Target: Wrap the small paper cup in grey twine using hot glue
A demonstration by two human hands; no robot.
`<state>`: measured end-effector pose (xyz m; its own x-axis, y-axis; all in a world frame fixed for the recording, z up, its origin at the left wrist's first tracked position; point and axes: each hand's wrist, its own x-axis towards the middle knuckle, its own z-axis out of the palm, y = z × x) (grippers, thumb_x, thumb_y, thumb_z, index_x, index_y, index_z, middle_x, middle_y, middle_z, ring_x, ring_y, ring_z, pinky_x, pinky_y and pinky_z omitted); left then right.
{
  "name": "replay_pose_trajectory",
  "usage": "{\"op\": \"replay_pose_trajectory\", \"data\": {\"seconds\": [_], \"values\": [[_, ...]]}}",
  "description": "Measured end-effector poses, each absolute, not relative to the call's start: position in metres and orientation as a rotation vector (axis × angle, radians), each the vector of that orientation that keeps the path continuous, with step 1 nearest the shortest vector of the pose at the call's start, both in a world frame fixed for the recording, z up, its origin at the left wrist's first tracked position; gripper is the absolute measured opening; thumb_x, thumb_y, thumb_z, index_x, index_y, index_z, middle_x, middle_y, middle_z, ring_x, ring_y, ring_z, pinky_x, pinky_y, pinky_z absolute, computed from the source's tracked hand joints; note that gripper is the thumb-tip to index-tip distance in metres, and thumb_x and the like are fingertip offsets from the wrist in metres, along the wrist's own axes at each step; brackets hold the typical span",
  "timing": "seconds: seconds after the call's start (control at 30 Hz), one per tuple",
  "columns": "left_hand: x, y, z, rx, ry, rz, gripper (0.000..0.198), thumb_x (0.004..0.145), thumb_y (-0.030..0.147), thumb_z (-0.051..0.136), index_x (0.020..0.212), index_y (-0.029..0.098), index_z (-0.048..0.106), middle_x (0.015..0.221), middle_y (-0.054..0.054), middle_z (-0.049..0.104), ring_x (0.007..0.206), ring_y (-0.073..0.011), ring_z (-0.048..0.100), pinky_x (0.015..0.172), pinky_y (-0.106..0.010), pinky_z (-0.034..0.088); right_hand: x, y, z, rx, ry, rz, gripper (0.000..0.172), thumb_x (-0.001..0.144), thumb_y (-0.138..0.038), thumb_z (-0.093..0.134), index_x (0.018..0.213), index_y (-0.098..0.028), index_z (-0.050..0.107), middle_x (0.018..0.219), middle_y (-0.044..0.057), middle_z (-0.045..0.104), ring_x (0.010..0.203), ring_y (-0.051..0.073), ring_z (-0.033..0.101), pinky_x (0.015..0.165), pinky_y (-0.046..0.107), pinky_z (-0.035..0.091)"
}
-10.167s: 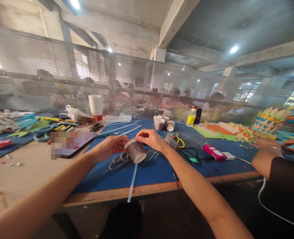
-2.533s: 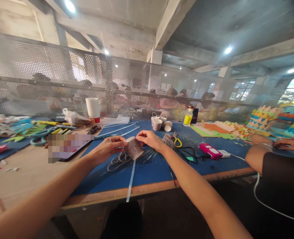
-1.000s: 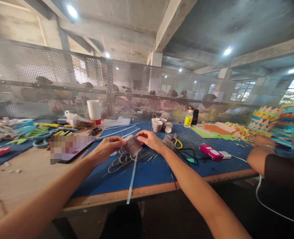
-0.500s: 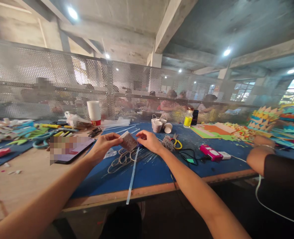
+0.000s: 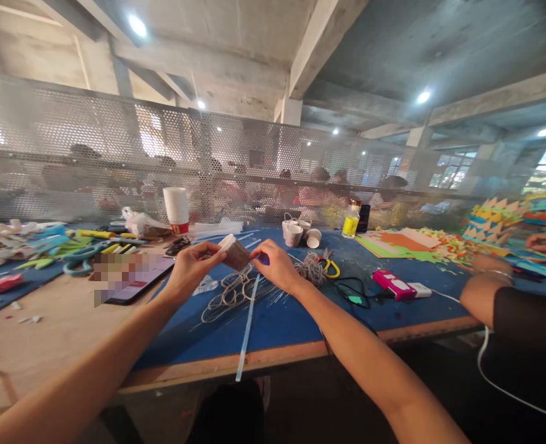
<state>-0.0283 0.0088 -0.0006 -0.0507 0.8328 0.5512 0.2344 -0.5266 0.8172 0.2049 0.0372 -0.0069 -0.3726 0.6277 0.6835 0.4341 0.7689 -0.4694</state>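
My left hand (image 5: 190, 270) grips a small paper cup (image 5: 236, 254) by its rim between thumb and fingers. The cup is tilted, its pale rim toward my left hand and its side greyish-brown. At the cup's base, my right hand (image 5: 277, 266) is closed in a pinch; what its fingertips hold is too small to make out. Something blue shows just under those fingertips. Below the cup lie loose loops of twine (image 5: 222, 303) and a long translucent glue stick (image 5: 246, 339) that reaches past the table edge.
Several small cups (image 5: 294, 234) stand behind my hands. Scissors (image 5: 332, 267) with yellow handles lie by a grey twine tangle (image 5: 310, 267). A pink device (image 5: 394, 285), a yellow-labelled bottle (image 5: 350, 221) and stacked paper cups (image 5: 175, 208) are around. A co-worker's arm (image 5: 488, 293) is at right.
My right hand has come in against the cup's base, its fingers closer together. The cup has tipped slightly and shifted a little left and up in my left hand.
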Motion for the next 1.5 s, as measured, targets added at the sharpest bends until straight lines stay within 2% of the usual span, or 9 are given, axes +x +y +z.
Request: {"op": "replay_pose_trajectory", "data": {"seconds": [0.1,0.37,0.5,0.63,0.73,0.9,1.1,1.33,1.5], "values": [[-0.029,0.008,0.000,1.766,1.150,1.645,0.019,0.073,0.037,0.081,0.078,0.020,0.077,0.073,-0.001,0.072,0.065,-0.0166,0.060,0.063,-0.027,0.042,0.205,0.037,-0.005,-0.756,-1.990,0.341,0.009,0.087,-0.018,0.067,0.095,-0.019,0.069,0.099,0.003,0.070,0.094,0.016,0.066,0.090,0.030,0.050],[-0.030,0.006,0.005,1.733,1.158,1.679,0.023,0.073,0.039,0.081,0.079,0.018,0.076,0.075,-0.002,0.071,0.067,-0.0172,0.059,0.066,-0.028,0.043,0.206,0.031,0.000,-0.784,-1.975,0.591,0.011,0.090,-0.025,0.062,0.098,-0.019,0.069,0.089,0.000,0.073,0.083,0.015,0.067,0.084,0.030,0.052],[-0.031,0.007,0.004,1.706,1.090,1.679,0.024,0.074,0.041,0.081,0.081,0.018,0.077,0.078,-0.003,0.073,0.073,-0.0187,0.061,0.072,-0.030,0.044,0.204,0.028,0.002,-0.782,-1.923,0.494,0.012,0.088,-0.023,0.062,0.098,-0.020,0.069,0.103,0.003,0.070,0.086,0.014,0.065,0.082,0.029,0.053],[-0.029,0.008,0.002,1.617,1.011,1.666,0.022,0.071,0.039,0.085,0.079,0.019,0.078,0.077,-0.003,0.074,0.072,-0.0183,0.062,0.072,-0.030,0.045,0.201,0.034,-0.004,-0.805,-1.859,0.571,0.034,0.084,-0.020,0.066,0.117,-0.021,0.061,0.121,0.006,0.067,0.087,0.014,0.067,0.083,0.030,0.055],[-0.028,0.007,0.004,1.454,0.932,1.641,0.022,0.067,0.036,0.088,0.076,0.020,0.078,0.075,-0.002,0.074,0.071,-0.0175,0.063,0.074,-0.030,0.048,0.200,0.042,-0.011,-0.795,-1.863,0.721,0.044,0.081,-0.014,0.066,0.124,-0.021,0.058,0.123,0.006,0.068,0.081,0.011,0.067,0.083,0.030,0.056],[-0.027,0.006,0.009,1.233,0.822,1.599,0.023,0.059,0.030,0.092,0.070,0.018,0.075,0.074,-0.001,0.071,0.070,-0.0152,0.063,0.073,-0.028,0.052,0.201,0.051,-0.014,-0.759,-1.826,0.896,0.030,0.079,-0.023,0.075,0.107,-0.017,0.065,0.093,0.003,0.072,0.079,0.014,0.068,0.081,0.030,0.056],[-0.028,0.007,0.010,1.242,0.836,1.598,0.023,0.059,0.030,0.091,0.071,0.018,0.075,0.077,-0.003,0.072,0.072,-0.0163,0.065,0.073,-0.029,0.054,0.206,0.053,-0.013,-0.809,-1.754,0.842,0.020,0.083,-0.035,0.073,0.091,-0.018,0.068,0.075,0.000,0.070,0.068,0.014,0.065,0.072,0.028,0.054],[-0.029,0.008,0.010,1.254,0.890,1.661,0.022,0.060,0.031,0.090,0.070,0.019,0.075,0.074,-0.002,0.071,0.071,-0.0175,0.064,0.073,-0.030,0.052,0.209,0.040,0.002,-0.746,-1.693,0.901,0.019,0.084,-0.037,0.070,0.091,-0.019,0.069,0.079,0.000,0.070,0.072,0.014,0.066,0.075,0.027,0.054],[-0.030,0.010,0.008,1.320,0.978,1.740,0.019,0.063,0.033,0.088,0.071,0.021,0.077,0.074,-0.001,0.072,0.070,-0.0164,0.060,0.070,-0.028,0.048,0.208,0.023,0.009,-0.650,-1.990,1.119,0.032,0.087,-0.049,0.069,0.082,-0.017,0.071,0.080,0.002,0.071,0.073,0.014,0.065,0.078,0.029,0.054]]}}
